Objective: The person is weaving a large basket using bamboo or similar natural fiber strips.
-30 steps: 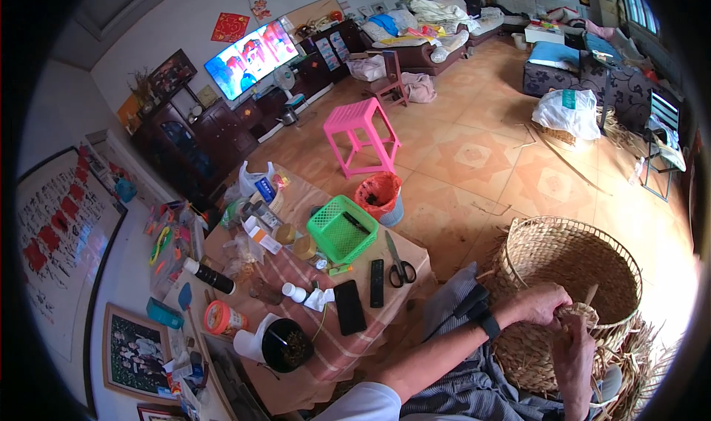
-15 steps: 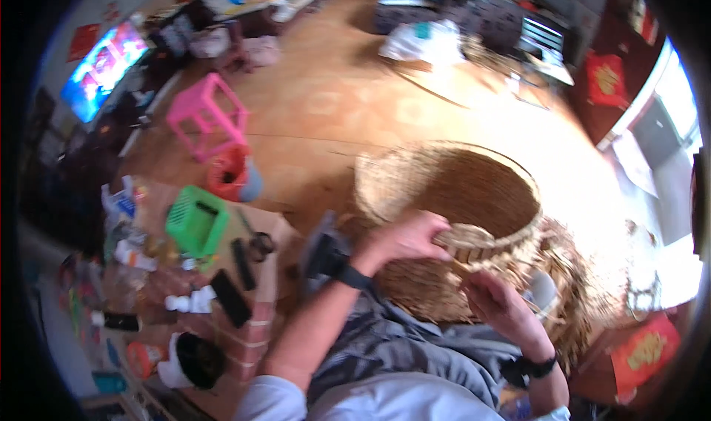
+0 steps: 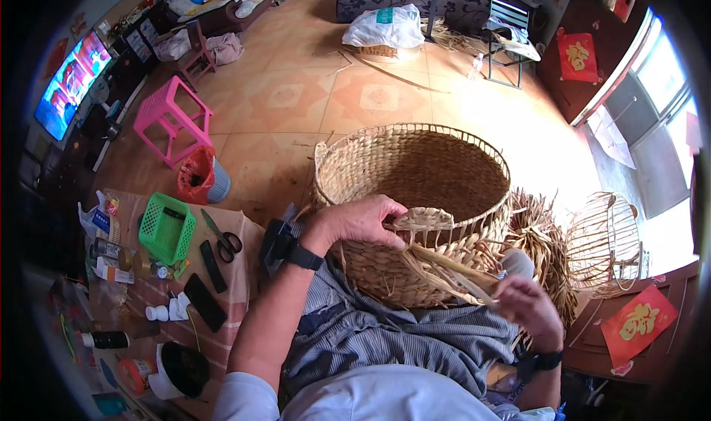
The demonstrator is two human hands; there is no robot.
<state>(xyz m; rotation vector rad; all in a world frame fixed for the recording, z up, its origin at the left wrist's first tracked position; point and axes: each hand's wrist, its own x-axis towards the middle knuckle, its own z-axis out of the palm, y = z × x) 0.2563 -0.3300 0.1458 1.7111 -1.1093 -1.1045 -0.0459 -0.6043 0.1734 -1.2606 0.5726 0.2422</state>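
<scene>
A large round woven basket [image 3: 385, 262] stands against my knees, its open mouth facing up. A braided tab or handle [image 3: 425, 219] rises from its near rim. My left hand [image 3: 368, 222] is closed at this tab, thumb and fingers pinching a plant-fibre strand [image 3: 452, 267] where it leaves the basket. To the lower right, my right hand [image 3: 529, 308] is closed round the strand's other end. The strand stretches between both hands across the basket's near side.
A bundle of dry fibres [image 3: 542, 232] and a wire-frame basket [image 3: 606, 245] are at the right. The table [image 3: 241, 252] at left holds scissors [image 3: 224, 237], a green plastic basket [image 3: 150, 232] and a black phone [image 3: 205, 302]. Beyond it stand a lined bin [image 3: 215, 180] and pink stool [image 3: 167, 114].
My right hand has moved away from the left, to the right, and a longer stretch of strand shows between them. My left hand stays at the rim. The whole view has shifted and sharpened.
</scene>
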